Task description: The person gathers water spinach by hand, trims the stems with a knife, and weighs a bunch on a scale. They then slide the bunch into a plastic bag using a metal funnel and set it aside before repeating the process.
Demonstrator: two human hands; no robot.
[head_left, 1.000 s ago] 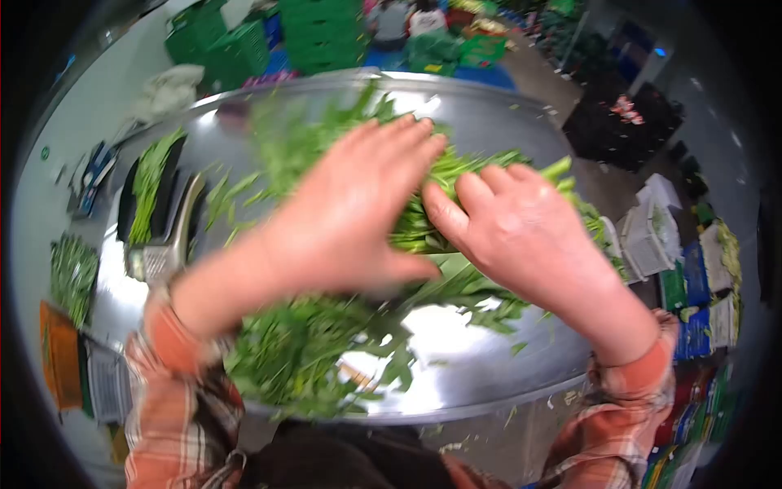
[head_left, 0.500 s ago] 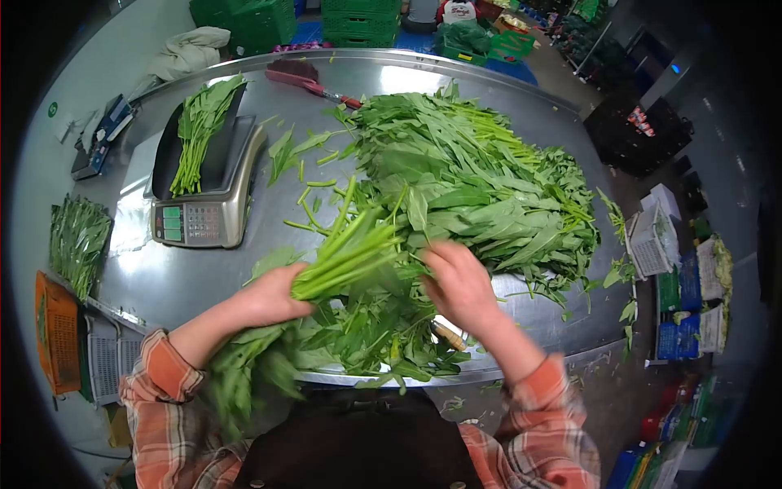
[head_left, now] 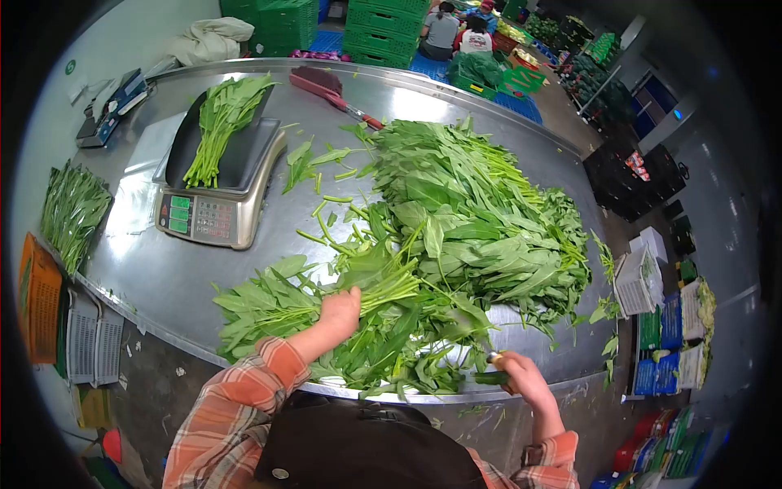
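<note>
My left hand is closed round a bunch of leafy greens that lies across the near part of the table, leaves to the left and stems to the right. My right hand, at the table's near edge, grips a knife by its handle; the blade is hard to make out among the leaves. Loose greens lie between my hands. Behind them is a large pile of greens. Cut stems are scattered to its left.
A scale at the left of the metal table bears another bunch. A red brush lies at the back. Crates stand on the right, an orange basket on the left. People sit beyond the table.
My left hand has moved right and lowered the bunch to the table. My right hand has moved right and down, away from the stems, and now holds the knife. The view has shifted.
</note>
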